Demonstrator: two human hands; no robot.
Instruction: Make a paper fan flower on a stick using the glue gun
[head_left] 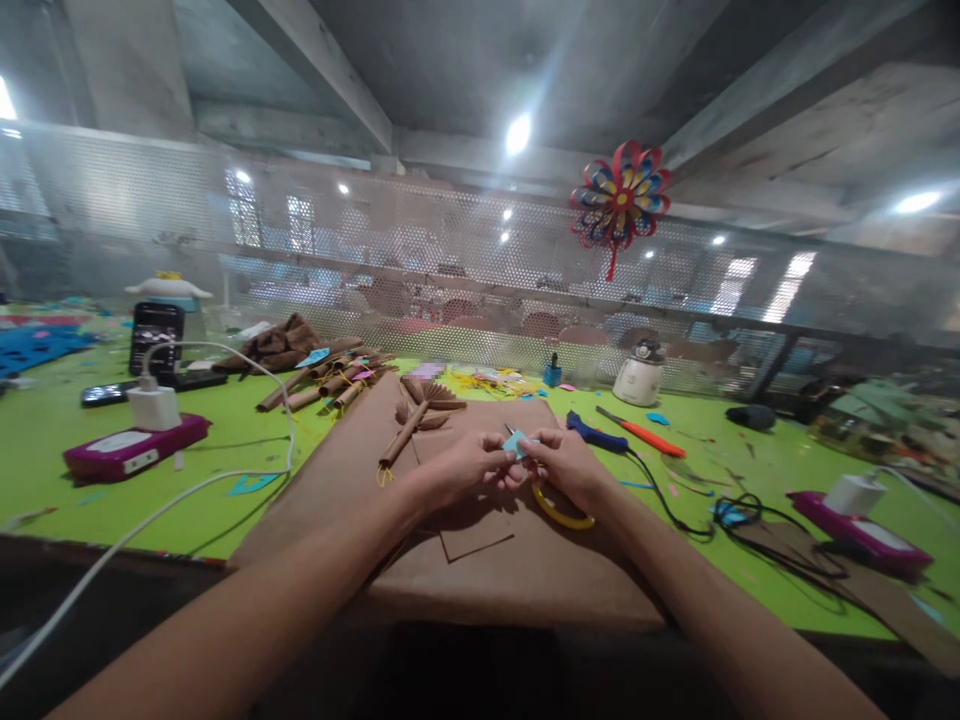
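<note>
While the lime-green tabletop point(225, 405) spans the frame, brown paper point(525, 590) covers its lower-centre part. Left hand point(472, 462) and right hand point(568, 465) meet just right of frame centre. By the right hand there's a yellow loop handle point(574, 522), probably scissors, can't tell if it's gripped. Smallest is the light-blue cutout point(516, 443), pinched in both hands' fingertips. My worry: uneven tugging could crease or rip it, and a loose pinch might drop it.

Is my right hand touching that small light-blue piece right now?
Touching. The head view shows it: the right hand pinches the right-hand side of the light-blue piece, with no gap between them.
</note>
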